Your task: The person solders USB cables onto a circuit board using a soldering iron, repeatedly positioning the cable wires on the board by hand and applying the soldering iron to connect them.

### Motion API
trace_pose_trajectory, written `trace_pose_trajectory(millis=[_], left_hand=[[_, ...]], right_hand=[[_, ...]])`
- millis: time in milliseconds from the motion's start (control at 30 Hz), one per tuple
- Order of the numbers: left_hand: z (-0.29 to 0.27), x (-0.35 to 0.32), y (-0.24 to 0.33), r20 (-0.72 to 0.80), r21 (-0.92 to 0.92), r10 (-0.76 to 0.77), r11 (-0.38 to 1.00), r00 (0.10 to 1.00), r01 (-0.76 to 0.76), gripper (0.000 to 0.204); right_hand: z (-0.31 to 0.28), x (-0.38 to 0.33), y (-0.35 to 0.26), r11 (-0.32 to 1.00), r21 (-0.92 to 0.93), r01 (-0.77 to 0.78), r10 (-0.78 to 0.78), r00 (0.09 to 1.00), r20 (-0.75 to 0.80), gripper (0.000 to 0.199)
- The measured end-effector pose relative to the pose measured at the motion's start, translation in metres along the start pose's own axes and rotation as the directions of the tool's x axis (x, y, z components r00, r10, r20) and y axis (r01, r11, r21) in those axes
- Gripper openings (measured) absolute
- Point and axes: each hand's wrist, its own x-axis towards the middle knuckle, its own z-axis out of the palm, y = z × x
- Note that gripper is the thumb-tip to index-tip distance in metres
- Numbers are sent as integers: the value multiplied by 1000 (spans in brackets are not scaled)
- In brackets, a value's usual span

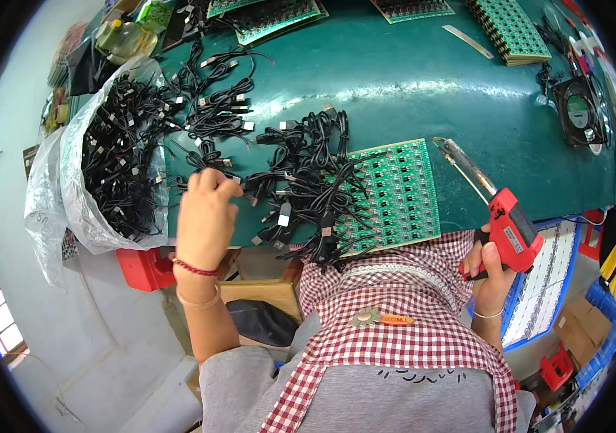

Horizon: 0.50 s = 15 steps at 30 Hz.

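My right hand (490, 263) is wrapped round the red handle of a soldering gun (513, 229). The long metal tip points up and left, over the table beside the green circuit board panel (402, 191). Black cables lie along the left side of that panel, in a tangled pile of USB cables (308, 180). My left hand (210, 206) is over the table, between this pile and a clear plastic bag, its fingers curled down. A coiled USB cable (205, 154) lies just beyond the fingertips. What the fingers grip, if anything, is hidden.
The plastic bag (73, 162) at the left is full of black USB cables. Stacked circuit boards (510, 32) and a metal ruler (468, 41) lie at the far right, other boards (279, 25) at the back. A small black fan (578, 112) stands at the right edge.
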Motion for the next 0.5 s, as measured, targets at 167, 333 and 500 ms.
trace_pose_trajectory(millis=[167,333,500], left_hand=[[21,2,-10,-117,-157,-44,987,992,25,31],[29,12,-27,-137,-88,76,992,988,-88,23],[26,28,-56,-416,-513,-49,837,908,-190,8]], right_hand=[[6,7,-8,998,64,24,-23,1000,-4,30],[6,3,-9,994,95,49,-51,999,15,31],[3,-4,-9,991,116,63,-60,998,-30,31]])
